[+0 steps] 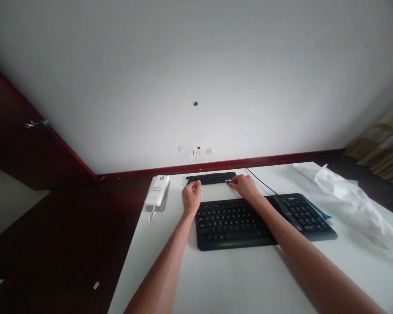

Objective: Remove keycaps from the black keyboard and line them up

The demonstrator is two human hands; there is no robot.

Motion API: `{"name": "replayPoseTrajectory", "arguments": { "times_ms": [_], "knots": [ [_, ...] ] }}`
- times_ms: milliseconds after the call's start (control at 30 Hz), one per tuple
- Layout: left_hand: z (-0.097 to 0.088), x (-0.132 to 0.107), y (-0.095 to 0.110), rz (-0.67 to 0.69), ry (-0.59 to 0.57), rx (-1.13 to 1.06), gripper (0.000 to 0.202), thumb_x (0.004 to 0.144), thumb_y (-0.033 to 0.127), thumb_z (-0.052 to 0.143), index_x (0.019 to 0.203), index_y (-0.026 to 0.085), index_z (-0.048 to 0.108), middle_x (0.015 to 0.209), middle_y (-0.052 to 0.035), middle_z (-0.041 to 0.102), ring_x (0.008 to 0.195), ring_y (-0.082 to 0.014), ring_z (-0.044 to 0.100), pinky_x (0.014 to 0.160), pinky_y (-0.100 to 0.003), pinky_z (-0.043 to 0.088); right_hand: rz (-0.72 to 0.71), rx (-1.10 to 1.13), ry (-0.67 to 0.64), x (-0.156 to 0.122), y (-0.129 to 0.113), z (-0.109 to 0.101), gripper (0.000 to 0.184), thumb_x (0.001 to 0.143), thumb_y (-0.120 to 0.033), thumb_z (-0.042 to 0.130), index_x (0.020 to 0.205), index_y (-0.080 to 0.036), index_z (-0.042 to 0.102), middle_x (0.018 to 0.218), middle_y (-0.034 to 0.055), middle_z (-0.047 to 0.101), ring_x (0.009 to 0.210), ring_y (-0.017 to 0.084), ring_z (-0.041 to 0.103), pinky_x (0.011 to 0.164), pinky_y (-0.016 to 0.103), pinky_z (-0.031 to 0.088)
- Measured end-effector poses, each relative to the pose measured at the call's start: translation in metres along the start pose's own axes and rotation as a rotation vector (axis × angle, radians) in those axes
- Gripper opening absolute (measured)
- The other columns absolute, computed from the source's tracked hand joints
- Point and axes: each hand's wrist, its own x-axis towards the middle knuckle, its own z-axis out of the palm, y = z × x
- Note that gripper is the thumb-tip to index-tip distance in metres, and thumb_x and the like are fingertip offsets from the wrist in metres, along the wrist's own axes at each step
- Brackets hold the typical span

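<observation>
A black keyboard (249,222) lies on the white table (236,283) in front of me. Beyond it, near the table's far edge, rows of loose black keycaps (212,178) are laid out in a strip. My left hand (191,196) hovers between the keyboard and the strip's left end, fingers curled; what they hold, if anything, is hidden. My right hand (244,185) is at the strip's right end, its fingertips pinched on a small black keycap (228,182).
A white power bank (157,190) with a short cable lies at the table's far left corner. A crumpled white plastic sheet (350,192) covers the right side. A black cable (262,182) runs to the far edge. Dark floor lies left of the table.
</observation>
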Motion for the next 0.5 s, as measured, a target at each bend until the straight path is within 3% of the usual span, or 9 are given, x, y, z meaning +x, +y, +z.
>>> {"name": "replayPoseTrajectory", "arguments": {
  "times_ms": [500],
  "knots": [
    [0.0,0.0,0.0,-0.008,-0.008,-0.007,0.048,0.097,0.046,0.051,0.057,0.021,0.045,0.052,0.0035,0.043,0.053,-0.0131,0.043,0.057,-0.027,0.029,0.042,0.054,0.025,0.005,0.008,0.013,0.022,0.091,-0.033,0.064,0.097,-0.023,0.084,0.093,0.0092,0.081,0.089,0.027,0.073,0.079,0.031,0.049]
  ]
}}
